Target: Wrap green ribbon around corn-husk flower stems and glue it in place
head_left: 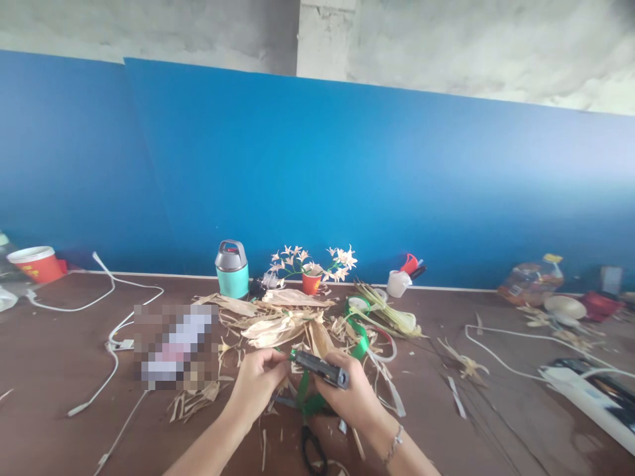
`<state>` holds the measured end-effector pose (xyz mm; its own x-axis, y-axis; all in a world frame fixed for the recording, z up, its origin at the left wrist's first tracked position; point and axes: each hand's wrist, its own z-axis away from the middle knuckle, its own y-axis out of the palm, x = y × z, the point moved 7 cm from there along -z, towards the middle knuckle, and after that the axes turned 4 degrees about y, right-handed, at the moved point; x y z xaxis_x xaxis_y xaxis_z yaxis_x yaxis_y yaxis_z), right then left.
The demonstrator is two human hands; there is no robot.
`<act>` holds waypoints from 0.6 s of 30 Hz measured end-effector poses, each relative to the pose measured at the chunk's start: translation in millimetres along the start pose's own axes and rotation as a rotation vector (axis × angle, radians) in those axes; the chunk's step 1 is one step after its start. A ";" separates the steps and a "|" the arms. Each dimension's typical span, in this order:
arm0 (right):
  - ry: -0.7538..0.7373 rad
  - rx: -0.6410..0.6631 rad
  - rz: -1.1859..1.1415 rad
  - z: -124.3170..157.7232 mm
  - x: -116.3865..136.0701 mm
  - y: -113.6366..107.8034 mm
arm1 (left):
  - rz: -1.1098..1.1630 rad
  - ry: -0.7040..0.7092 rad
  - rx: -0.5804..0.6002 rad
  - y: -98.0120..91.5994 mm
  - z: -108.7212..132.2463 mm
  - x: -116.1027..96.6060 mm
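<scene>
My right hand [350, 387] is wrapped round a black glue gun [320, 367], its square back end toward me and its front end pointing left. Close to that front end, my left hand [258, 382] pinches a small green piece, mostly hidden by the fingers. Dried corn husks [278, 328] lie loosely heaped just beyond both hands. Green ribbon [361, 340] curls to the right of the heap, and more green material shows beneath my hands. Nearest me on the table are black-handled scissors [313, 451], their blades partly covered.
Behind the husks stand a turquoise flask [232, 277], a red cup [311, 283] with husk flowers, and a white cup [398, 284] holding pens. White cables [116, 330] cross the left side. A white power strip [588, 403] lies right. A blue partition [317, 172] bounds the back.
</scene>
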<state>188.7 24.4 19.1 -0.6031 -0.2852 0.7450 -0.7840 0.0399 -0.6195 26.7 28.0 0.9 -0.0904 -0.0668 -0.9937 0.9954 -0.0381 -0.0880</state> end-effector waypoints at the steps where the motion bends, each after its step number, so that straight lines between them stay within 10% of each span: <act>1: 0.000 -0.003 0.003 -0.2 -0.4 -0.1 | -0.002 0.004 0.003 0.3 0.3 -0.4; 18: -0.066 -0.010 0.026 1.9 2.1 -4.1 | -0.112 0.032 0.006 -3.9 -3.6 6.5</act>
<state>191.0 21.9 22.8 -0.6121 -0.3469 0.7106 -0.7701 0.0571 -0.6354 22.3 31.3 -5.5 -0.2000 -0.0296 -0.9794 0.9789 -0.0493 -0.1984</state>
